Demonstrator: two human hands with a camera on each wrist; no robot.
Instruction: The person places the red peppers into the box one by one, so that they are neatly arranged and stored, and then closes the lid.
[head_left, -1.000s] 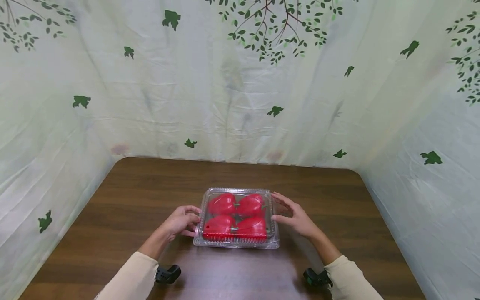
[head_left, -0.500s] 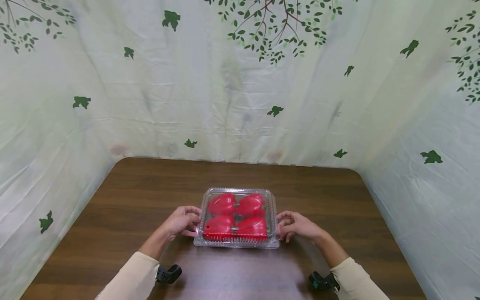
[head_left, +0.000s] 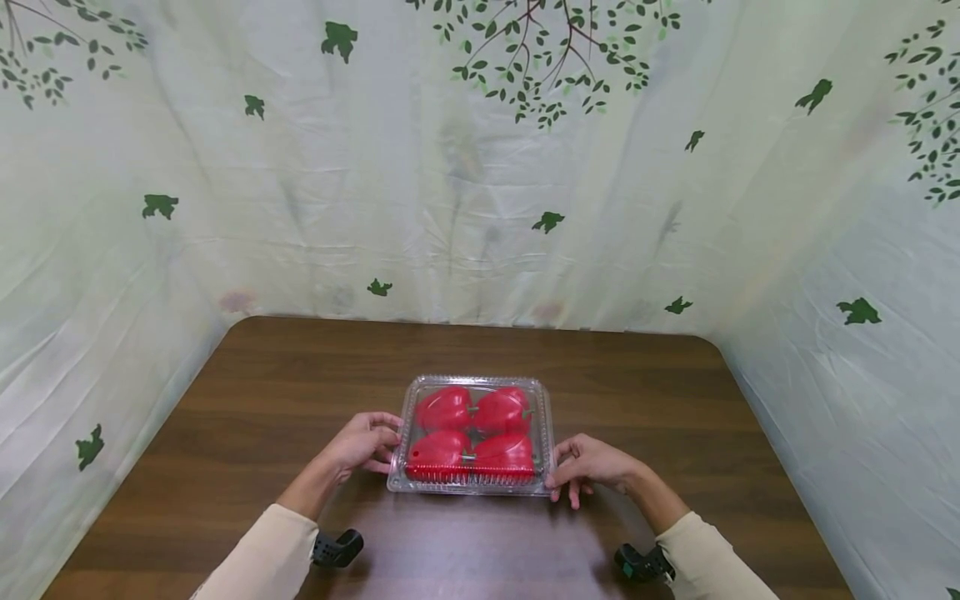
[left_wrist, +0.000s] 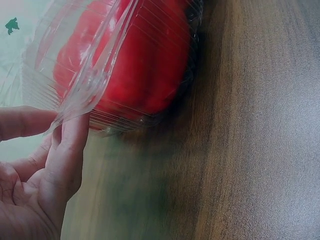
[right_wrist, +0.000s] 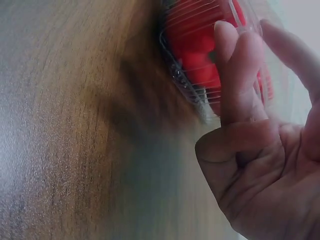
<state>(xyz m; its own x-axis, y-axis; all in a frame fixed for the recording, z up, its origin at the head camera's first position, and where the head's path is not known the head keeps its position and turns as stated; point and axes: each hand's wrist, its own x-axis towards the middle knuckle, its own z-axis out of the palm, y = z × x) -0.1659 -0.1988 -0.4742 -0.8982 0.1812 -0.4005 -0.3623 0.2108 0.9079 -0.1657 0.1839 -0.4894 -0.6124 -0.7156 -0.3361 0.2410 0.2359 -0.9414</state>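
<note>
A clear plastic clamshell container lies closed on the wooden table, with several red bell peppers showing through its lid. At its left side, my left hand pinches the rim; the left wrist view shows the rim between thumb and fingertips. My right hand is at the front right corner. In the right wrist view its thumb and fingertips pinch the rim there, while another finger is bent in toward the palm. The container's underside is hidden.
The brown table has rounded far corners. A pale curtain with leaf prints hangs behind it and along both sides. Black wrist devices sit beside both cream sleeves.
My right hand has come from the container's upper right side down to its front right corner and now grips the rim. The left hand and the container stay practically in place.
</note>
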